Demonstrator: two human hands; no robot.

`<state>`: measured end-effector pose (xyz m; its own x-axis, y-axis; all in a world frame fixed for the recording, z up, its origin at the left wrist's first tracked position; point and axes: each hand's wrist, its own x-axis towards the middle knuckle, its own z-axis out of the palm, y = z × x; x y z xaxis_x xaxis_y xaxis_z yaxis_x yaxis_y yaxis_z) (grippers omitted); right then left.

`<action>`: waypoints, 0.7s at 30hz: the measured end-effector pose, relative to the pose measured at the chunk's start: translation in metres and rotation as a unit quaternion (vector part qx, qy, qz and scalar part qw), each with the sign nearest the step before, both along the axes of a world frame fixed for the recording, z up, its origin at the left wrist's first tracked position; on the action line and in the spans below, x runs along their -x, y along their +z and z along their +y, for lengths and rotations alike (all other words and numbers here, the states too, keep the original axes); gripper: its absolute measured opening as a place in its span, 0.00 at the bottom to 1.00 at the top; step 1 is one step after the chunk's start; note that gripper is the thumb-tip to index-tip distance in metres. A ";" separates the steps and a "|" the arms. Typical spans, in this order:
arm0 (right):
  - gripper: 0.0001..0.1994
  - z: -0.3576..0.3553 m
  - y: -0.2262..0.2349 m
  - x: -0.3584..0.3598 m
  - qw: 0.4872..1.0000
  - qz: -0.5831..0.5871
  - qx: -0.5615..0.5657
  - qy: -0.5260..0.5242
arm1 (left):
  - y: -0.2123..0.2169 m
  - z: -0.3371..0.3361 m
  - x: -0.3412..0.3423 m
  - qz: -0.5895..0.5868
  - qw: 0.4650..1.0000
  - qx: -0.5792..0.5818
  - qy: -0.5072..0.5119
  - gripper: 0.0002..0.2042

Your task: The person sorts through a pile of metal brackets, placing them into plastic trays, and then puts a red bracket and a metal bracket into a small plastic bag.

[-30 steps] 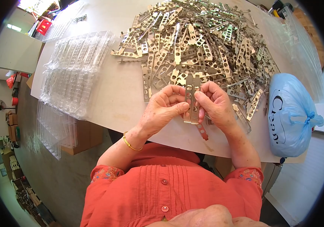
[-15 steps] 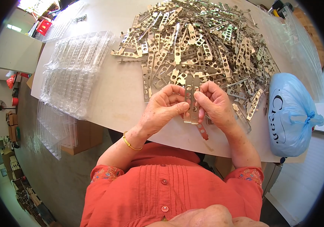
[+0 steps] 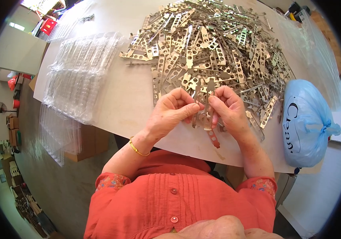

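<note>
Pale tabletop (image 3: 124, 103), grey floor (image 3: 71, 187), brown cardboard box (image 3: 94, 141), heaped metal strips (image 3: 218, 51)

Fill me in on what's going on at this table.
Someone in a red shirt is handling thin, perforated metal pieces. The left grip pinches one metal strip, and the right grip pinches a second strip, the two close together over the white table. Beyond them lies a large, jumbled pile of similar pieces. Clear plastic trays sit to the left, and a tied blue bag to the right.
</note>
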<state>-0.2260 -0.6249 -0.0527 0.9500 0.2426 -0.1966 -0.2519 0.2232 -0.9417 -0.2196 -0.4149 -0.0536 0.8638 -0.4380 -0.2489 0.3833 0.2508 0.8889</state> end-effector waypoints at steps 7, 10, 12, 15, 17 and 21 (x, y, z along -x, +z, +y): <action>0.06 0.000 -0.001 0.001 0.999 -0.008 -0.031 -0.013 | 0.003 -0.001 0.002 -0.005 0.999 -0.033 0.007 0.09; 0.06 0.000 0.002 0.002 0.999 0.002 -0.038 0.012 | -0.001 0.000 0.002 -0.010 0.999 -0.034 0.009 0.08; 0.06 0.002 0.002 0.004 0.999 0.014 -0.044 0.018 | -0.001 -0.002 0.003 -0.011 0.999 -0.030 0.009 0.08; 0.05 0.003 0.001 0.004 0.998 0.024 -0.051 0.035 | 0.000 -0.005 0.005 -0.024 0.999 -0.034 0.006 0.07; 0.05 0.003 0.000 0.004 0.997 0.022 -0.052 0.043 | 0.002 -0.007 0.007 -0.036 0.998 -0.043 0.003 0.07; 0.06 0.002 -0.002 0.003 0.998 0.015 -0.041 0.049 | 0.008 -0.009 0.009 -0.071 0.995 -0.074 0.005 0.05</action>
